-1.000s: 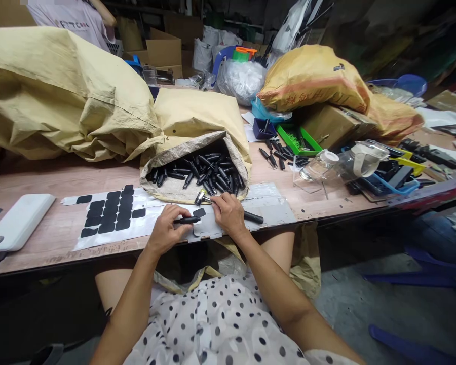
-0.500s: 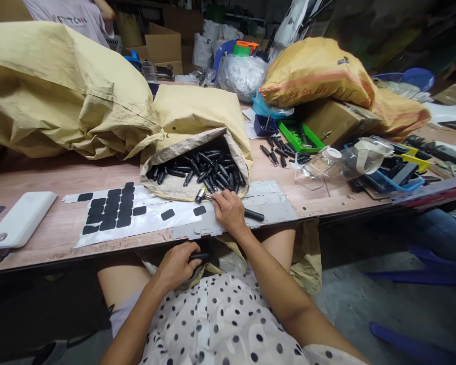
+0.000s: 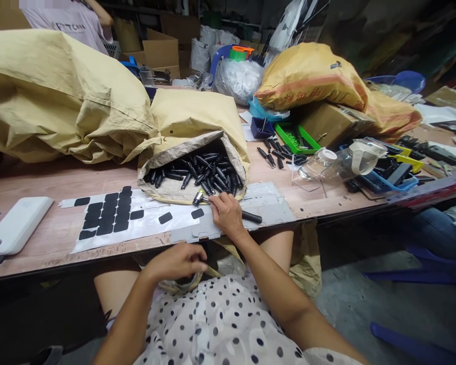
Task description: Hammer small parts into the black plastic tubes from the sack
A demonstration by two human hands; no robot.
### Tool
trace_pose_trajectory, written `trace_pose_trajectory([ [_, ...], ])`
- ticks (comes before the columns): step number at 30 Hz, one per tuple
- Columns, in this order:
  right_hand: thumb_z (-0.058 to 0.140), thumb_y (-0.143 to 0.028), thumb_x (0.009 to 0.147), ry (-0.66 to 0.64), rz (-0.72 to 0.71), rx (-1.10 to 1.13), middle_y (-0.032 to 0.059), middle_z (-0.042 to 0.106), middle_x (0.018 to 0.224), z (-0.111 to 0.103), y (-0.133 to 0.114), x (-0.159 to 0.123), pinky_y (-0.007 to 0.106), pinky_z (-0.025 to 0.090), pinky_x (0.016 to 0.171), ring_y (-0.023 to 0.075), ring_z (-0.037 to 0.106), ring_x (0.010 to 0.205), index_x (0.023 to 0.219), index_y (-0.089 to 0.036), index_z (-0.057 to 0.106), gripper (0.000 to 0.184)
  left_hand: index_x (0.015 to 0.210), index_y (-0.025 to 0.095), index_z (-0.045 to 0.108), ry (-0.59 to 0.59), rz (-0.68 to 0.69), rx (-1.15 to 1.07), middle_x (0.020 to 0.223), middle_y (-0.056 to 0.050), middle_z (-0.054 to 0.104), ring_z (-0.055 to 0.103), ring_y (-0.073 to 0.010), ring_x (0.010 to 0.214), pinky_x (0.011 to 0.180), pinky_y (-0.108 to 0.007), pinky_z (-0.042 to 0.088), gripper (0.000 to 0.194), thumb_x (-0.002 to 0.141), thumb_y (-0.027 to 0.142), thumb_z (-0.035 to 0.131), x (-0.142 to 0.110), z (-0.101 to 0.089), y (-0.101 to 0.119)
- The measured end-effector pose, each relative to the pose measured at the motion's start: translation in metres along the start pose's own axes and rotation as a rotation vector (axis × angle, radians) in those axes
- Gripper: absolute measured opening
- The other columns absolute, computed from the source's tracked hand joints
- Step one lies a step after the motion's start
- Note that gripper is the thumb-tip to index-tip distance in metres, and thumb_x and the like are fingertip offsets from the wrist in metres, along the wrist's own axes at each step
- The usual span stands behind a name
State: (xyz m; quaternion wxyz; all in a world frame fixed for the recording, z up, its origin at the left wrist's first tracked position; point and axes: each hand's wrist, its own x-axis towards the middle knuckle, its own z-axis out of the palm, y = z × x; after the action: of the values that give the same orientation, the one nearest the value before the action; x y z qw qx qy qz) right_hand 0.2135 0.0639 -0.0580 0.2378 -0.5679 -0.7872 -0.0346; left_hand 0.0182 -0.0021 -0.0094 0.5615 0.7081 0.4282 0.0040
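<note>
My right hand [image 3: 227, 214] is wrapped around a small hammer [image 3: 252, 217], whose metal head with a yellowish face points left and whose black grip sticks out to the right. The hammer is just above a grey board [image 3: 277, 203] at the table's front edge. My left hand [image 3: 179, 261] hovers below the edge, over my lap, its fingers loosely apart and holding nothing I can see. In front of my right hand lies an open paper sack [image 3: 197, 109] full of black, tapered pen-like parts [image 3: 203, 170]. A bag [image 3: 226, 263] hangs open between my knees, its contents hidden.
To the left are a white sheet with black rounded stickers [image 3: 108, 218] and a white power bank [image 3: 20, 223]. On the right stand a green tray [image 3: 298, 139], a clear bottle [image 3: 317, 163] and a jug [image 3: 359, 159]. A large sack [image 3: 61, 96] fills the far left. Someone sits behind it.
The black part that was in my left hand is gone from it, and its fingers have opened. My right hand keeps the hammer in nearly the same place. The view has shifted slightly.
</note>
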Motion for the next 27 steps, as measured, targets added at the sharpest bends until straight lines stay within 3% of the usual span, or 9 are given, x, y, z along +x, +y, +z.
trace_pose_trajectory([
  [2, 0.058, -0.019, 0.095, 0.004, 0.003, 0.002, 0.0069, 0.062, 0.092, 0.000, 0.000, 0.000, 0.033, 0.037, 0.075, 0.0234, 0.049, 0.087, 0.111, -0.025, 0.074, 0.023, 0.088, 0.020, 0.072, 0.242, 0.085, -0.075, 0.077, -0.001, 0.072, 0.065, -0.0189, 0.070, 0.068, -0.029, 0.052, 0.034, 0.084, 0.051, 0.058, 0.009, -0.027, 0.009],
  [5, 0.058, -0.018, 0.094, 0.009, 0.004, 0.005, 0.0068, 0.063, 0.093, 0.000, 0.000, 0.001, 0.033, 0.037, 0.074, 0.0234, 0.050, 0.088, 0.109, -0.025, 0.074, 0.023, 0.084, 0.020, 0.069, 0.903, 0.035, 0.035, 0.083, -0.003, 0.070, 0.064, -0.0213, 0.080, 0.077, -0.033, 0.053, 0.026, 0.083, 0.045, 0.061, 0.044, -0.065, 0.008],
  [6, 0.058, -0.018, 0.094, 0.008, 0.002, 0.005, 0.0068, 0.063, 0.093, 0.000, 0.000, 0.001, 0.033, 0.037, 0.074, 0.0233, 0.050, 0.088, 0.109, -0.025, 0.074, 0.023, 0.085, 0.020, 0.069, 1.050, -0.017, 0.098, 0.087, -0.005, 0.070, 0.065, -0.0227, 0.083, 0.081, -0.035, 0.053, 0.022, 0.082, 0.041, 0.063, 0.059, -0.076, 0.006],
  [8, 0.058, -0.019, 0.094, 0.001, -0.007, 0.004, 0.0067, 0.062, 0.092, 0.000, 0.001, 0.001, 0.033, 0.037, 0.074, 0.0232, 0.050, 0.087, 0.109, -0.024, 0.074, 0.022, 0.084, 0.020, 0.070, 1.180, -0.132, 0.191, 0.090, -0.007, 0.068, 0.065, -0.0264, 0.090, 0.085, -0.038, 0.053, 0.018, 0.080, 0.037, 0.067, 0.086, -0.090, 0.000],
  [11, 0.058, -0.019, 0.094, -0.006, -0.015, 0.008, 0.0065, 0.062, 0.091, 0.000, 0.003, 0.001, 0.033, 0.038, 0.075, 0.0231, 0.050, 0.087, 0.110, -0.025, 0.074, 0.023, 0.082, 0.022, 0.070, 1.206, -0.233, 0.259, 0.093, -0.010, 0.067, 0.065, -0.0313, 0.099, 0.085, -0.041, 0.053, 0.014, 0.078, 0.035, 0.072, 0.114, -0.097, -0.008],
  [14, 0.058, -0.019, 0.094, -0.009, -0.007, 0.013, 0.0065, 0.062, 0.092, 0.002, 0.003, 0.001, 0.033, 0.038, 0.076, 0.0232, 0.050, 0.088, 0.111, -0.026, 0.074, 0.024, 0.080, 0.023, 0.071, 1.212, -0.229, 0.273, 0.093, -0.009, 0.067, 0.064, -0.0319, 0.100, 0.083, -0.040, 0.053, 0.011, 0.077, 0.033, 0.074, 0.117, -0.096, -0.015],
  [18, 0.058, -0.019, 0.094, -0.021, 0.009, 0.017, 0.0069, 0.062, 0.095, 0.002, 0.002, 0.001, 0.033, 0.039, 0.077, 0.0235, 0.051, 0.091, 0.111, -0.026, 0.074, 0.024, 0.084, 0.023, 0.073, 1.163, -0.087, 0.253, 0.088, -0.005, 0.069, 0.064, -0.0269, 0.092, 0.083, -0.038, 0.052, 0.012, 0.078, 0.033, 0.071, 0.084, -0.095, -0.024],
  [22, 0.058, -0.022, 0.096, -0.031, 0.027, 0.022, 0.0069, 0.062, 0.096, 0.001, 0.000, 0.001, 0.033, 0.040, 0.079, 0.0234, 0.051, 0.091, 0.112, -0.027, 0.074, 0.023, 0.088, 0.024, 0.075, 0.977, 0.139, 0.202, 0.090, -0.002, 0.073, 0.064, -0.0223, 0.086, 0.079, -0.033, 0.052, 0.015, 0.077, 0.034, 0.071, 0.042, -0.084, -0.035],
  [27, 0.059, -0.022, 0.097, -0.056, 0.043, -0.009, 0.0068, 0.063, 0.095, -0.001, 0.000, 0.004, 0.032, 0.040, 0.076, 0.0232, 0.052, 0.089, 0.115, -0.028, 0.074, 0.024, 0.088, 0.025, 0.077, 0.842, 0.212, 0.237, 0.086, -0.002, 0.073, 0.063, -0.0238, 0.090, 0.083, -0.035, 0.050, 0.014, 0.077, 0.032, 0.072, 0.035, -0.060, -0.045],
])
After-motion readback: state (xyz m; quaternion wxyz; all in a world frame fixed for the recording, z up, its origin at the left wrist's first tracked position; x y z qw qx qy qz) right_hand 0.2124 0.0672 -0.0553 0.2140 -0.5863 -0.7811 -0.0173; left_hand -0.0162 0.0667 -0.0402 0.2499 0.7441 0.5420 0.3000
